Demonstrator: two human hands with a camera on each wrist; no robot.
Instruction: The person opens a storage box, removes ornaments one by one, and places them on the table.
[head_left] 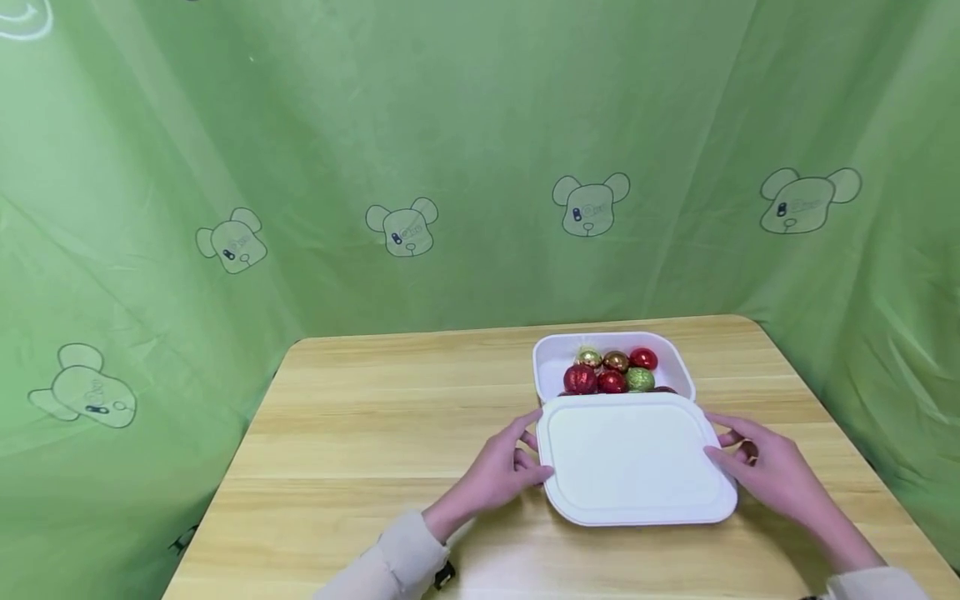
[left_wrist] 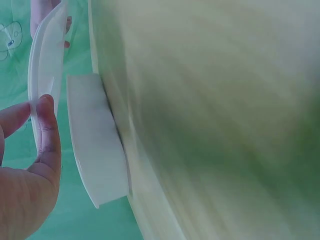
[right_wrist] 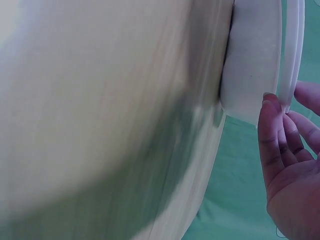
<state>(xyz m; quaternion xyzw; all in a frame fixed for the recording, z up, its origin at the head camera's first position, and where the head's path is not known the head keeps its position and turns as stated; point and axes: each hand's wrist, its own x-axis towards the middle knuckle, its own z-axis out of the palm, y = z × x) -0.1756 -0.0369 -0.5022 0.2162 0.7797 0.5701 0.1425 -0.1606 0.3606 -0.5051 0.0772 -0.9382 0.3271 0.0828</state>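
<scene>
The white lid lies at three o'clock from the left hand and nine o'clock from the right hand, each grip pinching its edge (raised off the bench); the white box of shiny balls sits toward twelve o'clock

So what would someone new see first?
Probably the shiny red, green and gold balls in the white box, far back on the table. Then the lid, held by the left hand and right hand, hiding the box's near side. Behind, bear faces dot the green curtain.
</scene>
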